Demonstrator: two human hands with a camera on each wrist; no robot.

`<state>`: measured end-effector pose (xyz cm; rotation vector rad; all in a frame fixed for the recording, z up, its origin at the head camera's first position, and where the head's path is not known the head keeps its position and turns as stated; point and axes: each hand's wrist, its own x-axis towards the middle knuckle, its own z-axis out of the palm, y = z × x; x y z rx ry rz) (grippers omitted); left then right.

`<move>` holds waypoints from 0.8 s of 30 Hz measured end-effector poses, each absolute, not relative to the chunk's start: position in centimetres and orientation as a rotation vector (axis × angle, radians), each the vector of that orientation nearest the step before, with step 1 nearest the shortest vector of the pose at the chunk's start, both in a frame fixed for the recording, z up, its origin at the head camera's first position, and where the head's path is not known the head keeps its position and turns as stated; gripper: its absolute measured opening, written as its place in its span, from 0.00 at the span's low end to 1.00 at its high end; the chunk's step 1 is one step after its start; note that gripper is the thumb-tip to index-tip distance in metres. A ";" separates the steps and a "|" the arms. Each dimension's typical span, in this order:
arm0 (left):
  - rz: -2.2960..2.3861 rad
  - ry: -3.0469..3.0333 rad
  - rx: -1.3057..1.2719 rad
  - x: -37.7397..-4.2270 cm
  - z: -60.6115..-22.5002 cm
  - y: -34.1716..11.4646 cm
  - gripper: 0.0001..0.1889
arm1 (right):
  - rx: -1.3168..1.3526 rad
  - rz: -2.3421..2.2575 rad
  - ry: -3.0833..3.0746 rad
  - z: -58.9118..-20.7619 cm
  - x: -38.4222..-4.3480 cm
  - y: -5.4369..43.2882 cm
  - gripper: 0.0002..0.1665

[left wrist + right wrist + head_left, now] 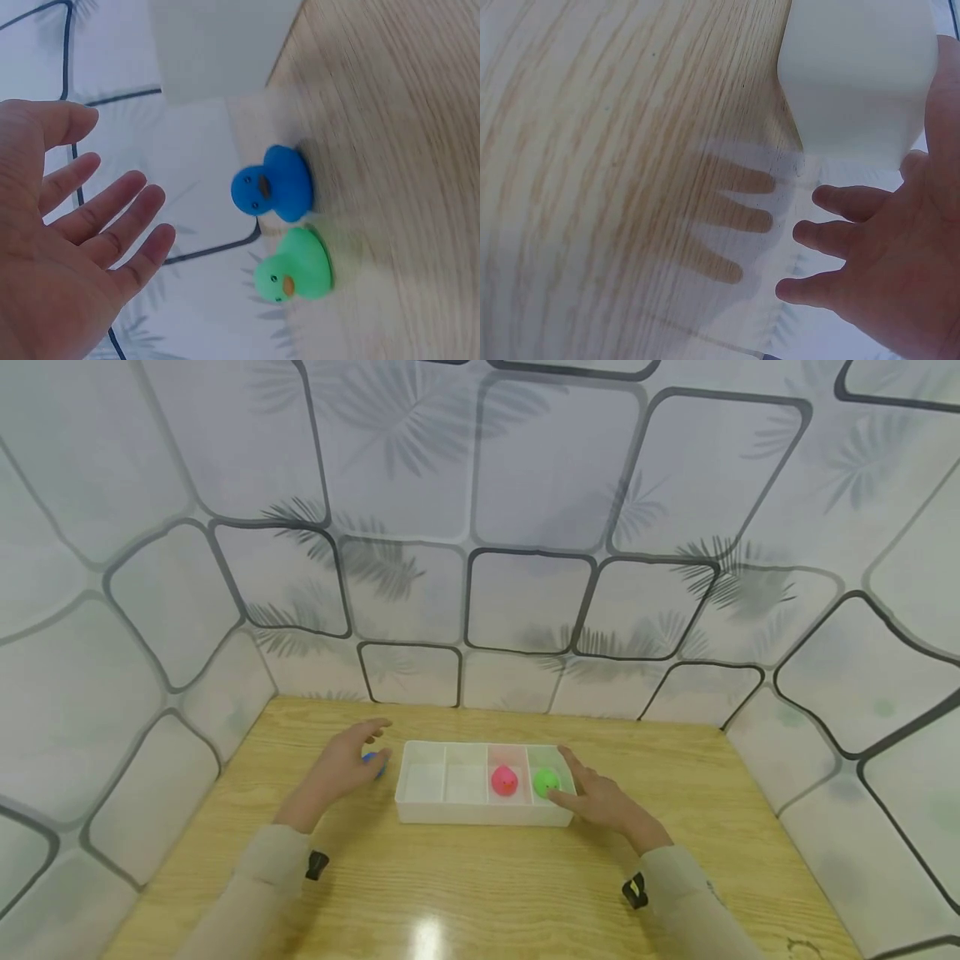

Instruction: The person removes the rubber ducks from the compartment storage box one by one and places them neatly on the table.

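Note:
On the table left of the white box stand a blue toy duck and a green toy duck, side by side. My left hand hovers beside them with fingers spread and holds nothing. In the head view it partly covers the blue duck and hides the table's green one. Inside the four-part box, a pink toy duck sits third from the left and another green toy duck in the rightmost part. My right hand rests at the box's right end, thumb and index finger along its rim, the other fingers extended.
The wooden table runs back to a patterned curtain, which also rises on the left and right sides. Both wrists carry a small black strap device.

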<state>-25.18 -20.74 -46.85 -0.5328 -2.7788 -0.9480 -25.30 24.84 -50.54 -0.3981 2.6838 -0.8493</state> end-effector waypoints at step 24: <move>-0.982 -2.745 -0.790 -24.5 -46.0 -14.1 0.26 | -0.425 -0.851 2.707 -50.3 -25.1 24.7 0.57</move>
